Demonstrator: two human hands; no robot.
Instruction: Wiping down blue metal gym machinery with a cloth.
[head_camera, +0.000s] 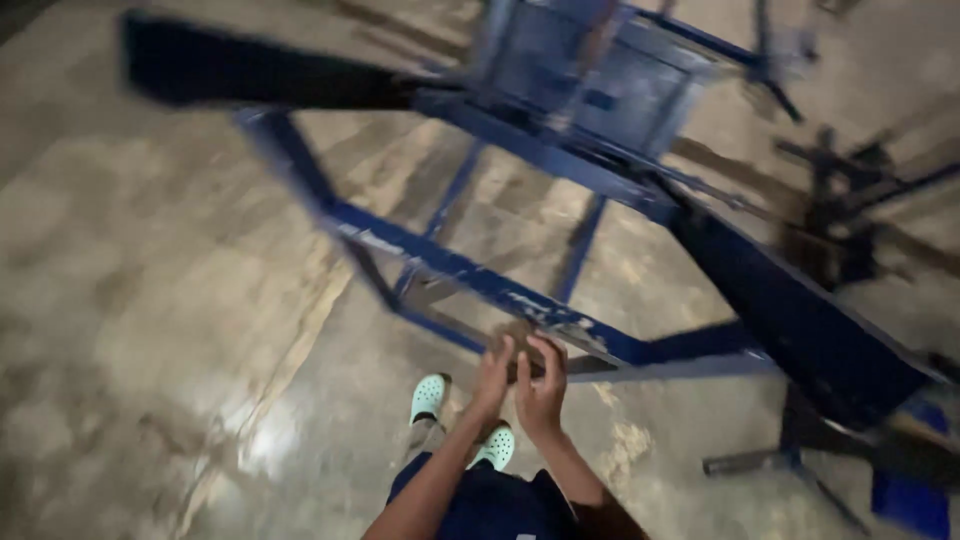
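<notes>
We have our left hand (492, 372) and right hand (541, 388) raised side by side, close together, at the scuffed lower bar of a blue painted metal frame (480, 280). The right-hand fingers curl over the bar's edge; the left lies against it (the blur keeps us from telling whether it truly clasps). Above the grip the frame rises, tilted, to a blue panelled box (590, 70). Below our wrists stand mint-green perforated clogs (430, 395) on the mottled concrete floor (150, 300).
</notes>
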